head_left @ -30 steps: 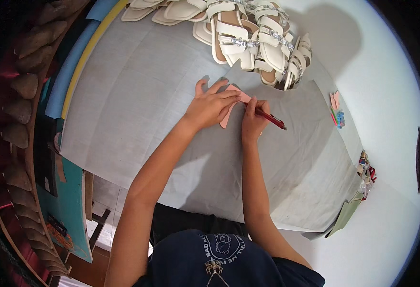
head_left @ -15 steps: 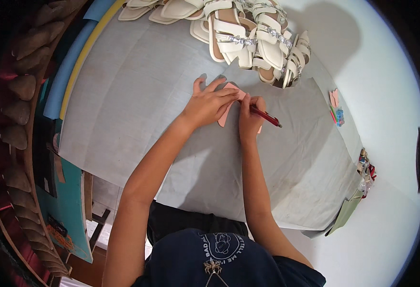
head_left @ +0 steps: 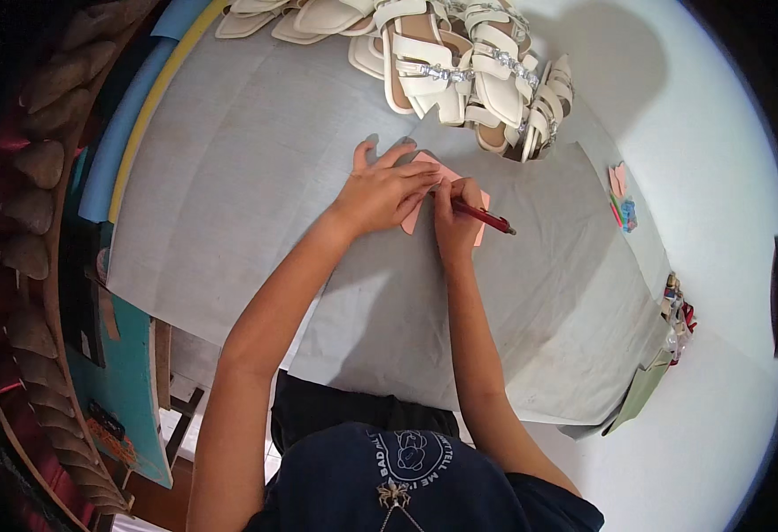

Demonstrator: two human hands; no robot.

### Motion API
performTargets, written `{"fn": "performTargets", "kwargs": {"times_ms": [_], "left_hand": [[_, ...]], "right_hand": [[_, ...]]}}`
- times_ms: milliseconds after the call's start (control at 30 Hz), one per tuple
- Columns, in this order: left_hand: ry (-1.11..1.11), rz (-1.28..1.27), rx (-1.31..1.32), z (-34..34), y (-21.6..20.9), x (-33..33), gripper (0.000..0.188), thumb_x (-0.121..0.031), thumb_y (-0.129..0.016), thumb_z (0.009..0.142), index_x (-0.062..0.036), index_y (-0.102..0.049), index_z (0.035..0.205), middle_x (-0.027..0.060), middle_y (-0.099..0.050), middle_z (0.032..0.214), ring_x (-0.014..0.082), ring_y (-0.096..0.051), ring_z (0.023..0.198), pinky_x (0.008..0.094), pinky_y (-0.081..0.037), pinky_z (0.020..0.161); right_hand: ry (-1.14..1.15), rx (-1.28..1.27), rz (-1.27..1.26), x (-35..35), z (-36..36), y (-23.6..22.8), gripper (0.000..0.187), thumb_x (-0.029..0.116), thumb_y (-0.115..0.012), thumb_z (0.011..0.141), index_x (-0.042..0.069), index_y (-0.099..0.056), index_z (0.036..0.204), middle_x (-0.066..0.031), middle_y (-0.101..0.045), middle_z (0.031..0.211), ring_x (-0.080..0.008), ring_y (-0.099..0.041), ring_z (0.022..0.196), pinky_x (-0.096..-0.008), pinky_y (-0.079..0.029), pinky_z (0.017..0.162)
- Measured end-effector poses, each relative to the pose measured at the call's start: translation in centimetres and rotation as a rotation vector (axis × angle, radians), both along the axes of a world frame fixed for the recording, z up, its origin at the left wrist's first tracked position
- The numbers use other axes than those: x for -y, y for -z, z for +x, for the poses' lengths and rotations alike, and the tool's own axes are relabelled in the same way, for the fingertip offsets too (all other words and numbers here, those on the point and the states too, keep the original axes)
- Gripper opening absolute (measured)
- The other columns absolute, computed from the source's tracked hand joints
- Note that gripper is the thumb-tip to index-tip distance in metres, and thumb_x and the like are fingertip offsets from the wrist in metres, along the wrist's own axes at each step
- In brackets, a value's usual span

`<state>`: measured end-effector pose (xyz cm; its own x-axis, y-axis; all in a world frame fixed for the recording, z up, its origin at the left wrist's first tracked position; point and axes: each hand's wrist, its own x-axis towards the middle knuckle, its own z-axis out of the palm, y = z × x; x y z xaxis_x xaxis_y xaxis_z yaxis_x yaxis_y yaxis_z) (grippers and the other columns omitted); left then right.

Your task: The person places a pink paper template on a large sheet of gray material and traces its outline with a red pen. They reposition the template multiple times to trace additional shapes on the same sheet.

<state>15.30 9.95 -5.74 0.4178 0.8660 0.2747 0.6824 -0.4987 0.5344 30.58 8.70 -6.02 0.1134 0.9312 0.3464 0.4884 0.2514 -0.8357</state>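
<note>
A flat pink piece [head_left: 412,218], like card or thin sheet, lies on the grey-covered table under both hands. My left hand [head_left: 382,197] rests on its left part. The thumb and nearer fingers press down, while the outer two fingers are spread on the table beyond the edge. In my right hand [head_left: 455,229] is a dark red pen [head_left: 492,219], pinched between thumb and fingers, its rear end slanting out to the right. The pen's point is by the left fingertips over the pink piece, too covered to see clearly. The hands hide much of the piece's outline.
White strappy sandals [head_left: 424,75] with jewelled bands are heaped at the table's far side. Small pink pieces and coloured sticks [head_left: 619,208] lie near the right wall. A yellow-edged blue roll [head_left: 127,133] borders the left, beside a rack of brown foot-shaped forms [head_left: 39,166].
My right hand and the pen have shifted slightly left along the pink piece, uncovering more of its right edge. My left hand stays pressed on it, nearly unmoved.
</note>
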Motion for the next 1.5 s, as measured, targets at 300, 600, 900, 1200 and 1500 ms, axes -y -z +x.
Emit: {"fn": "performTargets", "kwargs": {"times_ms": [300, 600, 900, 1200, 1500], "left_hand": [[0.007, -0.008, -0.014, 0.0, -0.3, 0.0, 0.029, -0.027, -0.057, 0.087, -0.0236, -0.062, 0.115, -0.0113, -0.057, 0.121, 0.0172, -0.041, 0.123, 0.0558, -0.019, 0.100], [0.033, 0.003, -0.009, -0.2, -0.6, -0.1, 0.031, -0.024, -0.057, 0.086, -0.0235, -0.061, 0.117, -0.0105, -0.056, 0.123, 0.0176, -0.040, 0.124, 0.0554, -0.020, 0.100], [0.033, 0.034, 0.013, -0.4, -0.4, 0.0, 0.032, -0.024, -0.056, 0.086, -0.0224, -0.061, 0.118, -0.0095, -0.058, 0.121, 0.0192, -0.040, 0.124, 0.0535, -0.018, 0.102], [0.033, 0.027, -0.037, -0.3, -0.3, 0.0, 0.033, -0.024, -0.057, 0.085, -0.0240, -0.061, 0.118, -0.0110, -0.055, 0.123, 0.0176, -0.040, 0.124, 0.0542, -0.019, 0.102], [0.059, -0.016, -0.062, -0.6, -0.6, 0.0, 0.044, -0.023, -0.061, 0.079, -0.0262, -0.056, 0.123, -0.0121, -0.051, 0.129, 0.0179, -0.037, 0.126, 0.0546, -0.018, 0.103]], "right_hand": [[-0.006, -0.017, -0.047, 1.3, -0.3, -0.1, 0.026, 0.004, -0.061, 0.082, 0.001, -0.043, 0.065, -0.0063, -0.046, 0.062, -0.0138, -0.042, 0.054, -0.0271, -0.036, 0.050], [0.067, -0.281, -0.177, 1.0, 0.2, 0.3, 0.022, 0.007, -0.058, 0.088, 0.002, -0.047, 0.070, -0.0018, -0.052, 0.065, -0.0066, -0.047, 0.056, -0.0214, -0.040, 0.052], [0.091, -0.320, -0.186, 0.6, -0.6, -0.7, 0.023, 0.011, -0.058, 0.089, 0.002, -0.047, 0.072, -0.0016, -0.052, 0.063, -0.0067, -0.049, 0.056, -0.0215, -0.042, 0.054], [0.042, -0.234, -0.167, 1.1, -0.3, 0.0, 0.023, 0.008, -0.060, 0.087, 0.002, -0.046, 0.069, -0.0037, -0.051, 0.064, -0.0087, -0.045, 0.057, -0.0236, -0.038, 0.053], [-0.015, -0.090, -0.151, 3.6, -0.1, -0.1, 0.024, 0.006, -0.062, 0.083, 0.001, -0.045, 0.066, -0.0066, -0.050, 0.065, -0.0142, -0.046, 0.058, -0.0284, -0.038, 0.053]]}}
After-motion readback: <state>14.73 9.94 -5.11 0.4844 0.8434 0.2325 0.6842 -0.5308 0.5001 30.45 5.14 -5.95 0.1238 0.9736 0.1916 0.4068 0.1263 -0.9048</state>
